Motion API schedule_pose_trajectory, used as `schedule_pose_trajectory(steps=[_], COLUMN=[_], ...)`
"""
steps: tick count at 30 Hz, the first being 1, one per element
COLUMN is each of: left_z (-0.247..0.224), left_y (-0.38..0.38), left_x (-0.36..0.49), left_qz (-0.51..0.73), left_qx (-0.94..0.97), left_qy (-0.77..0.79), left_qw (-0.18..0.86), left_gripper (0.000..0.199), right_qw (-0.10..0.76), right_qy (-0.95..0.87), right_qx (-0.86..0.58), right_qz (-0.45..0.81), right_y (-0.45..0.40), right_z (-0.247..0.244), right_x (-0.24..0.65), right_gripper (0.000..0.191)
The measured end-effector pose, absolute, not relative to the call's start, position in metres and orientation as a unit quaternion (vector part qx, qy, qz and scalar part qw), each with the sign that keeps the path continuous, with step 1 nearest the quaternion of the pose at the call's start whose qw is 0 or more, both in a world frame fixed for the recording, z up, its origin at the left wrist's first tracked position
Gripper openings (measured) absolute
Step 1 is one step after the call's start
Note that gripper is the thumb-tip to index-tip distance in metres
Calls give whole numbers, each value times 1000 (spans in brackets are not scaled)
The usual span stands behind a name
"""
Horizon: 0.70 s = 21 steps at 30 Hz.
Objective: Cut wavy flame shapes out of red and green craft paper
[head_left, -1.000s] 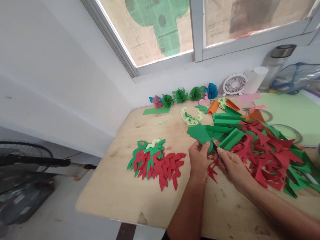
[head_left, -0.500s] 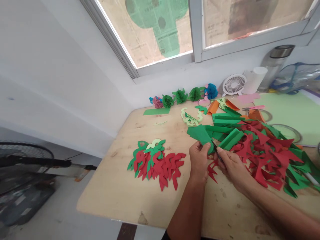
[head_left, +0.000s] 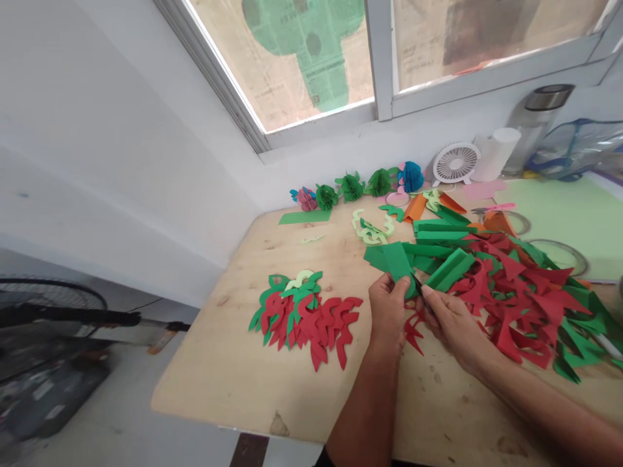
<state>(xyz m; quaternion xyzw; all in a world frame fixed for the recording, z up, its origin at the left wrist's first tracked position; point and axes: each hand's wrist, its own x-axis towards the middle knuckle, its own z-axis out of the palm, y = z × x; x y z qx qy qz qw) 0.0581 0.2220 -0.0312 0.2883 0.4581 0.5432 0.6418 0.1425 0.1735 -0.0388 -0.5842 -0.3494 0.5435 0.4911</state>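
Observation:
A piece of green paper [head_left: 399, 261] is pinched between the thumb and fingers of my left hand [head_left: 388, 305]. My right hand [head_left: 450, 321] is closed around a pair of scissors [head_left: 417, 283], whose dark blades meet the right edge of that paper; the handles are mostly hidden by my fingers. Right beside my right hand lies a heap of red paper scraps [head_left: 520, 298] mixed with folded green paper strips [head_left: 451, 270]. To the left of my left hand, cut red wavy paper shapes [head_left: 331, 324] overlap green ones [head_left: 265, 311] on the wooden table [head_left: 233, 376].
Honeycomb paper figures [head_left: 350, 187] line the wall at the back. Further right stand a small white fan [head_left: 456, 163] and a glass bottle [head_left: 535, 130]. Pale green cut pieces [head_left: 372, 230] and a pink-handled tool [head_left: 501, 207] lie behind the heap. The window [head_left: 311, 58] is above.
The green paper in my left hand has turned slightly, its upper end now more upright. Both hands stay in nearly the same place.

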Motion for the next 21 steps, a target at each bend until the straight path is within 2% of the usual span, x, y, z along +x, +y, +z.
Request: schedule_pose_trajectory(steps=[21], left_z=[-35], left_y=[224], left_x=[57], left_qz=[541], left_qx=[285], left_qy=[463], left_qw=[641], left_gripper=[13], right_qw=[486], right_qy=[-329], right_qx=[-581], right_qz=[564], right_y=[174], right_z=[-40], right_x=[142], right_gripper=[45])
